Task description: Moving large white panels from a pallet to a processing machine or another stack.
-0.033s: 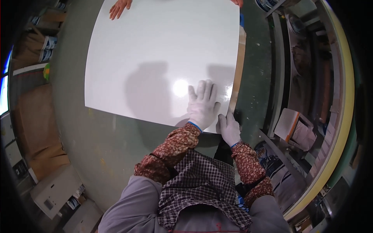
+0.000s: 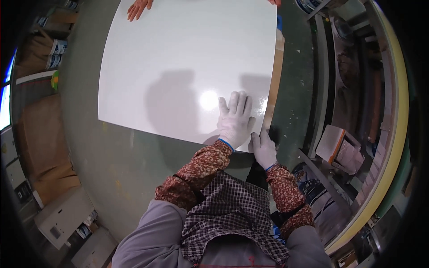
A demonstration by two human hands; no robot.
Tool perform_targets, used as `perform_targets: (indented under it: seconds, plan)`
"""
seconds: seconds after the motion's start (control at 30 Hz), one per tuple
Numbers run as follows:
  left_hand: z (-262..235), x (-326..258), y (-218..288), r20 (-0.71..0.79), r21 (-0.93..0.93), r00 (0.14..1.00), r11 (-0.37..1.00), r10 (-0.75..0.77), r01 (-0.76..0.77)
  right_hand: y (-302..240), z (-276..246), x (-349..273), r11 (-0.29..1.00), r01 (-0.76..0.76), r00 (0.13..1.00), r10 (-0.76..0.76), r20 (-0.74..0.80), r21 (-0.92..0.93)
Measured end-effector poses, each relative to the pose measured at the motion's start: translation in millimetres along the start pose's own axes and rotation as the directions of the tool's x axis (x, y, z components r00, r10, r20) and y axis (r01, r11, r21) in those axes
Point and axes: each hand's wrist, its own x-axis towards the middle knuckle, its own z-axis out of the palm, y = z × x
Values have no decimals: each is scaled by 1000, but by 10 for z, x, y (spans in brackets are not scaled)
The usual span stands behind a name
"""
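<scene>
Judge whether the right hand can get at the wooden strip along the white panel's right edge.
Probably yes. The right hand already sits at the near end of the wooden strip, with nothing lying between them. The left hand lies flat on the white panel, out of the way.

We see the white panel [image 2: 187,67] covering most of the green table [image 2: 134,156], so its wide glossy top is open for a hand to slide across. Our left hand [image 2: 235,118] lies flat near the panel's near right corner and our right hand [image 2: 263,149] sits at that corner, beside the wooden strip [image 2: 273,85] along the right edge. Another person's hand [image 2: 138,8] blocks the far edge. On the right, the metal racks [image 2: 321,89] stand close
</scene>
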Motion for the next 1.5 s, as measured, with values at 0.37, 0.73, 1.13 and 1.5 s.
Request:
perform_targets:
  seconds: [0.37, 0.73, 1.13, 1.5]
  plan:
    - [1, -560, 85, 100, -40, 987, 992, 127, -123, 443, -80, -725, 997, -4, 952, 25, 305, -71]
    - [69, -1023, 79, 233, -58, 967, 994, 106, -95, 1153, -930, -1425, 983, -107, 985, 126, 121, -150]
    - [-42, -316, -158, 152, 43, 988, 999, -41, 34, 1358, -1081, -1773, 953, -217, 940, 262, 217, -209]
    - [-69, -879, -221, 141, 31, 958, 968, -250, 248, 1299, -1695, -2080, 979, -142, 986, 128, -104, -147]
